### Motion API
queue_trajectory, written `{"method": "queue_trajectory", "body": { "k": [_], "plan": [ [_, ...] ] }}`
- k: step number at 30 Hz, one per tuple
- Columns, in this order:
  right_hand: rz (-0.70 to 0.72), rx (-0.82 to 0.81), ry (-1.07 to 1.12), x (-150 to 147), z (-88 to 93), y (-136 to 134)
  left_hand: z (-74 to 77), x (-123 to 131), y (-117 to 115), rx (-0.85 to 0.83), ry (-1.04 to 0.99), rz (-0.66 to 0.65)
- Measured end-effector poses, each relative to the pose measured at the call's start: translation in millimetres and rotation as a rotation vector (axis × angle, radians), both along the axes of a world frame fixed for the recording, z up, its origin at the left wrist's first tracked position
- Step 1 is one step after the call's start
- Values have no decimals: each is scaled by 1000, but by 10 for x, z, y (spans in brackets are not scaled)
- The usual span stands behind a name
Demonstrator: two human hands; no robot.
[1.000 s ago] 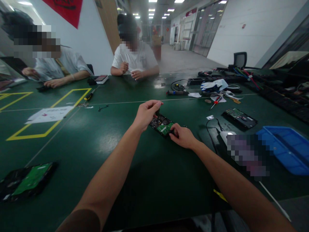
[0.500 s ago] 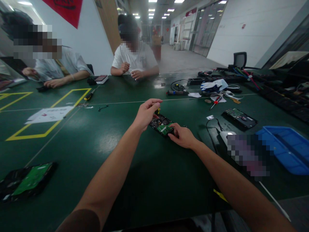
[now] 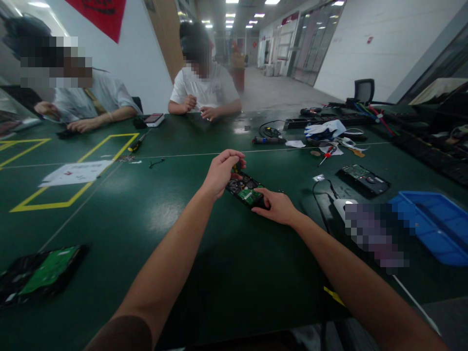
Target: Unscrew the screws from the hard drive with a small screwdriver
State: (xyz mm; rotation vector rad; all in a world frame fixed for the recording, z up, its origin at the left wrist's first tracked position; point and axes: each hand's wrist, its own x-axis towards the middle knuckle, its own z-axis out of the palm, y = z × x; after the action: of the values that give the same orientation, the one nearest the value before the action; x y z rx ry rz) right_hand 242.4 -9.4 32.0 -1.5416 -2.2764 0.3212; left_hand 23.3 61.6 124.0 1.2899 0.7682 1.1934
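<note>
A black hard drive with a green circuit board (image 3: 249, 195) lies in front of me at the middle of the table. My left hand (image 3: 224, 171) is above its far left end, fingers closed around the yellow-and-black handle of a screwdriver (image 3: 237, 167). The screwdriver's tip is hidden behind the hand. At the drive's near right end, my right hand (image 3: 275, 204) grips the case between thumb and fingers, with fingertips on the green board.
Another hard drive (image 3: 363, 179) lies at right, near a blue tray (image 3: 435, 219). A device with a green board (image 3: 47, 270) sits at front left. Farther back are a second screwdriver (image 3: 136, 143) and white gloves (image 3: 324, 129). Two people sit across the table.
The screwdriver handle has turned a little in my left hand, whose fingers have shifted. My right thumb has moved slightly left along the drive's edge. The drive stays in place.
</note>
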Motion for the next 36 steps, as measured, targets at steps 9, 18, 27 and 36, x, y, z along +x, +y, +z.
{"method": "queue_trajectory", "body": {
  "k": [9,18,27,36],
  "plan": [
    [1,23,-57,-23,30,-15,11,13,-7,-17,3,4],
    [3,26,-53,-28,28,-16,4,14,-1,-3,23,-20],
    [-12,17,-88,-49,57,-30,-3,8,11,2,60,21],
    [-14,14,-86,-44,48,-31,10,-13,12,38,113,72]
  ]
}}
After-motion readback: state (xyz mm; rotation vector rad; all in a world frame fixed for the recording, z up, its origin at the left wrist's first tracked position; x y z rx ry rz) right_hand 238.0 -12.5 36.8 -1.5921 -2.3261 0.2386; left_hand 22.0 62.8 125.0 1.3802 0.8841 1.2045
